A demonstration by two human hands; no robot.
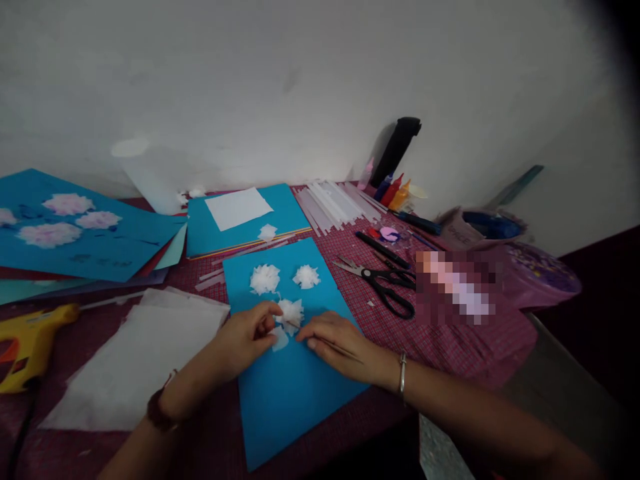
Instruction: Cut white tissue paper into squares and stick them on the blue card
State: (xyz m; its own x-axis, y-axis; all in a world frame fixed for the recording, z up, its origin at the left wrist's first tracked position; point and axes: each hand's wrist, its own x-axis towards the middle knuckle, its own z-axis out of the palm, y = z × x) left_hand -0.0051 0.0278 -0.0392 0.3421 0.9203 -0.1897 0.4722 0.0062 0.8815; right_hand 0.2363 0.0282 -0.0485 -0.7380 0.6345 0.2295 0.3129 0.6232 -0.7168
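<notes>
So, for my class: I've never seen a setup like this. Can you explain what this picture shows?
There's no machine here: a person works with two bare hands, and one camera worn on the head looks forward and down at them. The right hand holds a thin stick. The left hand is at the nearest of three white paper flowers on a blue sheet; whether it pinches the small white piece by its thumb is hard to tell. On the checked cloth around them lie scissors, a yellow glue gun, white sheets and pale strips.
</notes>
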